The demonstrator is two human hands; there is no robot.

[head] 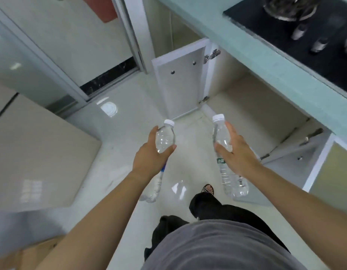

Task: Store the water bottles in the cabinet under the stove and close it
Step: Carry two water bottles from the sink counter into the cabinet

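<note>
Two bottles held out in front of the open cabinet under the stove.

Both arms reach forward at about waist height. The left hand [149, 158] wraps around a clear water bottle [165, 138], cap pointing away. The right hand [238, 152] grips a second water bottle [222, 137] by its upper part, label just below the thumb. The cabinet [252, 114] stands ahead on the right, both doors [180, 84] swung wide, beneath the black stove [297, 36].

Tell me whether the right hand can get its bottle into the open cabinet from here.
Probably yes: the right hand holds its bottle beside the cabinet, both doors swung open, nothing visible between.
</note>
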